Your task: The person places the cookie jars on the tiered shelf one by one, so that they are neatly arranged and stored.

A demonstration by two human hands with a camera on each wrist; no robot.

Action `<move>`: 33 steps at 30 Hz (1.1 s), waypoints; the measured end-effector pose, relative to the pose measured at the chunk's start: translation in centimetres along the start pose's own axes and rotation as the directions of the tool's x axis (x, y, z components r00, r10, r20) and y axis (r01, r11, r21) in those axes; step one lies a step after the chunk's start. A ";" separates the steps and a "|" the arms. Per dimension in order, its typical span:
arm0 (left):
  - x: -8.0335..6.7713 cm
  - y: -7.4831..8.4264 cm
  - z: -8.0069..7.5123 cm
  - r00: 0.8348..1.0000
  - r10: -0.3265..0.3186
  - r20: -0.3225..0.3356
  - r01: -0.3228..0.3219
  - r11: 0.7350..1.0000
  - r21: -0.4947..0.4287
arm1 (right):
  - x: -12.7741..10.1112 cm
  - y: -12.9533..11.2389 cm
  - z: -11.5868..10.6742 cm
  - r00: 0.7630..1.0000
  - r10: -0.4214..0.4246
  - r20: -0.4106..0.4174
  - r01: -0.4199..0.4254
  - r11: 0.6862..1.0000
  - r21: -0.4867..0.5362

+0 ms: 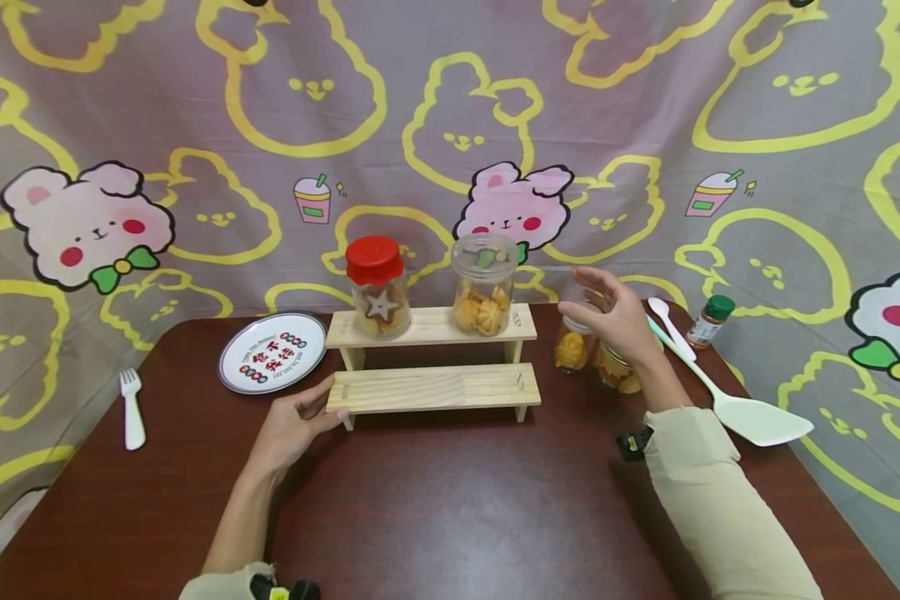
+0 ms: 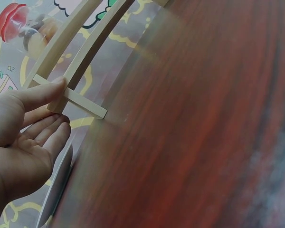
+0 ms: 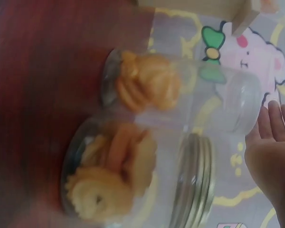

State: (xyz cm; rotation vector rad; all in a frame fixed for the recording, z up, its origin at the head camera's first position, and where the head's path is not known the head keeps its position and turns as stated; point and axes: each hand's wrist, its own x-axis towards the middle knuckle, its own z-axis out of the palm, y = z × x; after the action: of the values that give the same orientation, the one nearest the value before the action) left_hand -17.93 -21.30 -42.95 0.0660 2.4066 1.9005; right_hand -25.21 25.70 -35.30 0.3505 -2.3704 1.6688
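My left hand [image 1: 291, 427] pinches the left end of the lower step of a two-step wooden shelf [image 1: 435, 390]. Its thumb lies along the front edge in the left wrist view. On the upper step stand a red-lidded cookie jar [image 1: 381, 296] and a clear-lidded cookie jar [image 1: 484, 287]. Over at the right, my right hand [image 1: 621, 321] is held with fingers spread, right at the lid of a slim clear cookie jar [image 3: 152, 85]. Beside that stands a gold-lidded cookie jar [image 3: 118, 173], partly hidden by the right hand and wrist in the head view.
A white plate [image 1: 272, 353] lies left of the shelf, and a white fork [image 1: 132, 410] is farther left. To the right are a pale spatula [image 1: 757, 419], a white spoon [image 1: 671, 327] and a green-capped spice bottle [image 1: 711, 322]. A patterned cloth [image 1: 397, 92] hangs behind the table.
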 end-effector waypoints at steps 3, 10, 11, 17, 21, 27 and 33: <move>0.0 0.0 0.0 1.000 0.005 0.005 -0.005 1.000 -0.001 | -0.4 0.3 -0.5 1.000 0.020 0.020 -0.020 1.000 -0.016; -0.2 0.3 0.0 1.000 0.001 0.007 -0.001 1.000 0.009 | -0.7 1.1 -1.0 0.995 0.083 0.057 -0.079 0.994 -0.080; -0.2 0.3 0.0 1.000 0.002 0.006 -0.003 1.000 0.010 | -0.5 1.6 -1.1 0.994 0.090 0.057 -0.085 0.992 -0.093; -0.1 0.1 -0.1 1.000 -0.005 -0.001 0.005 1.000 0.026 | -0.6 1.9 -1.5 0.987 0.114 0.110 -0.095 0.981 -0.168; 0.0 0.0 -0.1 1.000 -0.014 -0.002 0.014 0.999 0.028 | -0.3 2.4 -1.6 0.983 0.109 0.149 -0.083 0.981 -0.174; 0.0 -0.1 -0.1 1.000 -0.018 0.000 0.018 0.999 0.028 | -0.2 2.7 -1.6 0.987 0.096 0.130 -0.067 0.975 -0.213; 0.0 -0.1 0.0 1.000 -0.012 0.000 0.012 1.000 0.019 | -0.3 2.7 -1.7 0.992 0.068 0.104 -0.041 0.968 -0.246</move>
State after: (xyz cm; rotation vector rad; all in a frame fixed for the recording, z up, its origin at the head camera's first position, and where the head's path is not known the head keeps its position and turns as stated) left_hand -17.97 -21.33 -42.99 0.0527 2.4194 1.8724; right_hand -25.73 28.20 -37.23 0.3448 -2.6532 1.3893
